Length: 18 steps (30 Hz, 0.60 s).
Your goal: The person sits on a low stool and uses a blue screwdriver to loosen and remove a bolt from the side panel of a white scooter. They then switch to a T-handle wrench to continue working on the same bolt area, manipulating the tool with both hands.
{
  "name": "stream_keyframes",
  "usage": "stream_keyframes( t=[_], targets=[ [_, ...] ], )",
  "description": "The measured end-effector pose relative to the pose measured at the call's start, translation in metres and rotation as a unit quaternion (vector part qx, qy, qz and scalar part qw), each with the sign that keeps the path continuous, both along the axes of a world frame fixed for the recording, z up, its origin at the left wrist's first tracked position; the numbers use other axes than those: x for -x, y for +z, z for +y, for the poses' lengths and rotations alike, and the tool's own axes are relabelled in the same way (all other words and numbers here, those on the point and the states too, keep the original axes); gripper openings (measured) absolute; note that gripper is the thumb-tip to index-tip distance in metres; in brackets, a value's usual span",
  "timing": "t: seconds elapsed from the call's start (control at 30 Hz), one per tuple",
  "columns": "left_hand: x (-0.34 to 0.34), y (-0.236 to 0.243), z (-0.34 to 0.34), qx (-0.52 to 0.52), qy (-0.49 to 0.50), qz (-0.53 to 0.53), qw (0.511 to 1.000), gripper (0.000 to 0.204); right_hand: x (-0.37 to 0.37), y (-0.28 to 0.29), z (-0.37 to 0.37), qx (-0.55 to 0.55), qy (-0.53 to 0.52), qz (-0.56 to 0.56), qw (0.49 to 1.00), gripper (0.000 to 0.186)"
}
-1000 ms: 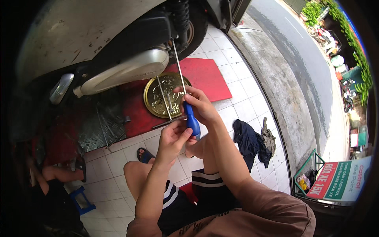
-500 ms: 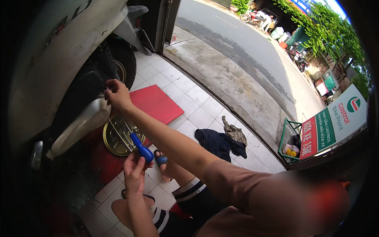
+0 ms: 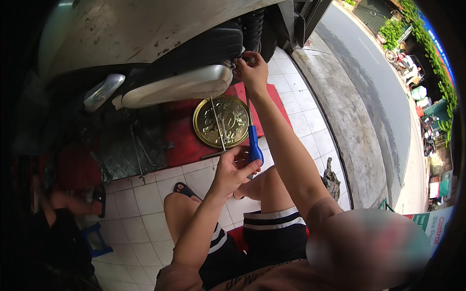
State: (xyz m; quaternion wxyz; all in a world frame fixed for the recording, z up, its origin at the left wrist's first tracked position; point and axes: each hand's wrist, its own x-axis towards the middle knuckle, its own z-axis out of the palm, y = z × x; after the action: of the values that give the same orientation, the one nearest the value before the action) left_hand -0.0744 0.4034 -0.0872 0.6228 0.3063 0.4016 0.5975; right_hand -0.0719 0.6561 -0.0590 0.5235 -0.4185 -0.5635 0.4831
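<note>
My left hand is closed around the blue handle of a screwdriver, its shaft pointing up toward the motor scooter. Above it, my right hand reaches to the scooter's underside, at the end of a pale engine-side cover and below a black coil shock absorber. The right fingers are pinched together there; what lies between them is hidden. Under the cover, a round gold tray holds several metal tools, among them a spanner and a long thin rod.
The tray sits on a red platform beneath the scooter. Another person's leg and a blue stool are at the left. A crumpled grey cloth lies on the white tiles. A doorway opens to the street at right.
The whole view has swung left, so scooter and tray sit further right in the picture. The screwdriver now stands more upright in my left hand. My right hand stays at the scooter.
</note>
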Motion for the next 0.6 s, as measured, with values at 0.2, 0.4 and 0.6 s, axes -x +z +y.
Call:
stream_keyframes(
  t=[0.2, 0.4, 0.6],
  targets=[
    [0.0, 0.01, 0.0, 0.002, -0.037, -0.11, 0.993, 0.027, -0.011, 0.001, 0.005, 0.056, 0.056, 0.05, 0.996, 0.023],
    [-0.001, -0.001, 0.0, 0.037, -0.015, -0.011, 0.999, 0.03, -0.01, -0.002, 0.007, 0.051, 0.049, 0.048, 0.996, 0.026],
    [0.004, 0.013, -0.001, 0.049, -0.03, -0.14, 0.989, 0.024, -0.012, -0.006, 0.016, 0.037, 0.043, 0.02, 0.998, 0.017]
  ],
)
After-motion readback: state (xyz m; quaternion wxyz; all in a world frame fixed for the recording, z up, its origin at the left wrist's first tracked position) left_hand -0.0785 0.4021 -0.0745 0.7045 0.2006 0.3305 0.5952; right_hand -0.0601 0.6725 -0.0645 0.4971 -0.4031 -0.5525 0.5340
